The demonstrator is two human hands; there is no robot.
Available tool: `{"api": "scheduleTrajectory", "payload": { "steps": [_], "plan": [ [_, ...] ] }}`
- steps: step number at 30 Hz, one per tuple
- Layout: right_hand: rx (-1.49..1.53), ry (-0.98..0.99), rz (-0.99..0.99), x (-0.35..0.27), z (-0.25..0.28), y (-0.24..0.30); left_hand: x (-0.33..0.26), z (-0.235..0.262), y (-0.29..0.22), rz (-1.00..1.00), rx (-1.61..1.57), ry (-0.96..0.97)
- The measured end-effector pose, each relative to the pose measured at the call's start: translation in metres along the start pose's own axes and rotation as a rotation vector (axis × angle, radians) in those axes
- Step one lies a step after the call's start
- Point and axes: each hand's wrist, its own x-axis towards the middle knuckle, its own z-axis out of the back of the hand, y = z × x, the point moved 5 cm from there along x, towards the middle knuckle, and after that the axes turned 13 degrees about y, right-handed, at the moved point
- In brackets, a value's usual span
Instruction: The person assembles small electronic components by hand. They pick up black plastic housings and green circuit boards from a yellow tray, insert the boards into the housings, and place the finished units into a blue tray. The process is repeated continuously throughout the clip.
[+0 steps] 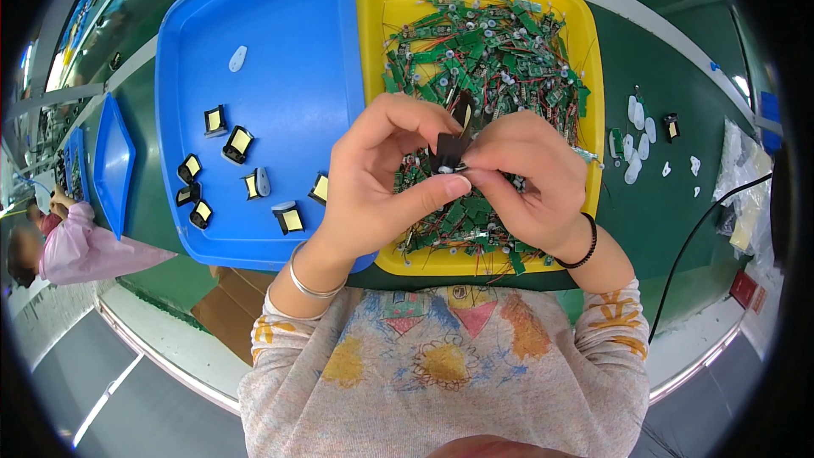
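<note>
Small black plastic housing (448,151) now pinched by left hand (373,174), long axis toward one o'clock; four-o'clock edge gripped by right hand (534,178).

The left hand (373,182) and right hand (538,174) partly hide the black part (448,151) and some green circuit boards (475,42). The view's upper edge crops the blue tray (297,76); the co-worker in pink (72,246) looks blurred.

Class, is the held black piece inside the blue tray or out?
Out: left hand and right hand hold the black piece over the yellow tray.
</note>
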Motion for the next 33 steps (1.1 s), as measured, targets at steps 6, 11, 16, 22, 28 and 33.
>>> {"api": "scheduleTrajectory", "payload": {
  "steps": [6,11,16,22,28,33],
  "plan": [
    [-0.076,0.016,0.070,0.000,-0.003,0.000,0.000,0.000,-0.005,-0.012,0.241,-0.029],
    [-0.085,0.041,0.105,0.000,-0.004,0.000,-0.004,0.000,-0.003,0.032,0.366,-0.011],
    [-0.090,0.069,0.114,0.002,-0.005,0.001,-0.004,-0.001,-0.007,-0.039,0.508,0.003],
    [-0.110,0.071,0.159,0.001,-0.006,0.003,-0.004,-0.003,-0.011,-0.075,0.574,0.013],
    [-0.104,0.055,0.159,0.001,-0.007,0.005,-0.004,-0.005,-0.015,-0.113,0.599,0.008],
    [-0.131,0.098,0.140,0.005,-0.005,0.006,-0.005,-0.003,-0.015,-0.131,0.615,0.022]
  ]
}}
